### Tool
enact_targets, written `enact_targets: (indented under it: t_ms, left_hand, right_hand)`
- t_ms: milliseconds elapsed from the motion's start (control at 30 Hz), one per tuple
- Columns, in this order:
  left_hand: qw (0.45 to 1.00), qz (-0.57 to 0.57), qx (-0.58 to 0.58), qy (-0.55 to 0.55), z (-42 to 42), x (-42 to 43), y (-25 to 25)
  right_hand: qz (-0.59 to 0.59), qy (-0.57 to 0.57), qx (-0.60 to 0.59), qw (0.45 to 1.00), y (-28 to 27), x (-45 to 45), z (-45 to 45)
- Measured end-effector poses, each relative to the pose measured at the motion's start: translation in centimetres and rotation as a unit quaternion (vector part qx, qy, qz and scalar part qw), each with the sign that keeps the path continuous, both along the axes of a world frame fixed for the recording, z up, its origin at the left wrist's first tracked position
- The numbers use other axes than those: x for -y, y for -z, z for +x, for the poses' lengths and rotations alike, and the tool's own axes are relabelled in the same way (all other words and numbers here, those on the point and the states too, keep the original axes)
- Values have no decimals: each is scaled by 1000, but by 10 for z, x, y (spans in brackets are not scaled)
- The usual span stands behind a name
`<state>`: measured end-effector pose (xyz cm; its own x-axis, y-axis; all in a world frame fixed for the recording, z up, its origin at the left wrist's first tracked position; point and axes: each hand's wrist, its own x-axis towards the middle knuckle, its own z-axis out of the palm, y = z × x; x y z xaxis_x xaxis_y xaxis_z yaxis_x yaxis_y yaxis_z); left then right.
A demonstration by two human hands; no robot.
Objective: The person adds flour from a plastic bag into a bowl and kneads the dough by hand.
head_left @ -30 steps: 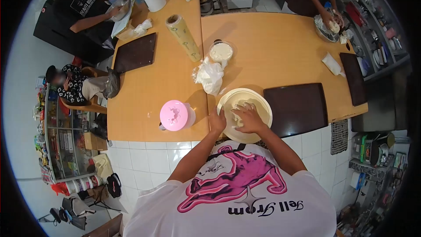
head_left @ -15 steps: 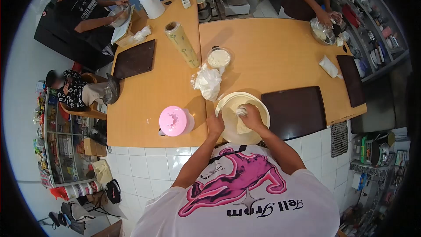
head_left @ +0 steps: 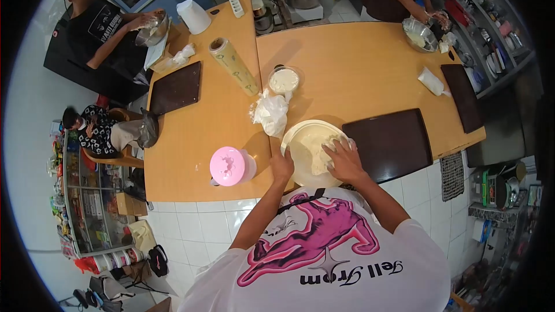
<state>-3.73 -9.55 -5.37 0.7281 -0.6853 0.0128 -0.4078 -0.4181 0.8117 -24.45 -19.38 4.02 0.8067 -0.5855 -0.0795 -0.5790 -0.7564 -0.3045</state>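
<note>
A cream plastic bowl stands at the table's near edge, in front of my body. Inside it lies pale, floury dough. At the bowl's left side, my left hand is closed on the rim. My right hand reaches in from the right, its fingers spread over the dough and dusted white. Just beyond the bowl sit a crumpled white plastic bag and a tub of white powder.
To the left stands a pink-lidded jug; a roll of plastic wrap is behind. Dark trays lie on the table, one right beside the bowl. Two people work over metal bowls at the far corners; another person sits at left.
My right hand has gone from closed fingers in the bowl to spread fingers, shifting toward its right side. My left hand stays on the rim. At far left, a person's metal bowl is now tilted.
</note>
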Motion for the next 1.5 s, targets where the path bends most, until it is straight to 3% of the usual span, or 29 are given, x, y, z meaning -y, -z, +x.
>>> enact_targets:
  t_ms: [233,333,467,600,867,967,1067,1200,1300,1400,1500]
  left_hand:
    - [999,-27,17,8,1,1,4]
    - [999,-40,-8,18,2,1,9]
    - [1000,-20,14,10,3,0,12]
    - [998,-57,-8,5,0,2,5]
    - [999,-36,-19,16,-4,-1,-12]
    - [999,-52,-5,7,3,2,-2]
    - [999,-32,-18,6,2,1,2]
    - [999,-36,-16,0,0,3,-4]
    - [999,-30,-2,13,3,2,-4]
    - [999,-36,-7,29,9,5,-1]
    - [998,-48,-1,34,11,1,3]
  right_hand:
    - [-1,-24,76,997,37,18,-8]
    - [74,-58,52,994,41,15,5]
    - [87,-155,18,984,59,11,17]
    - [103,-164,-8,981,62,14,26]
    - [35,-145,-65,987,43,6,34]
    - [39,-142,-146,978,18,9,38]
    - [38,-113,-146,982,32,10,32]
    - [63,-91,-107,988,64,23,34]
    - [150,-91,-97,980,49,49,43]
    - [157,-71,-51,984,33,65,49]
    - [254,84,71,961,28,67,47]
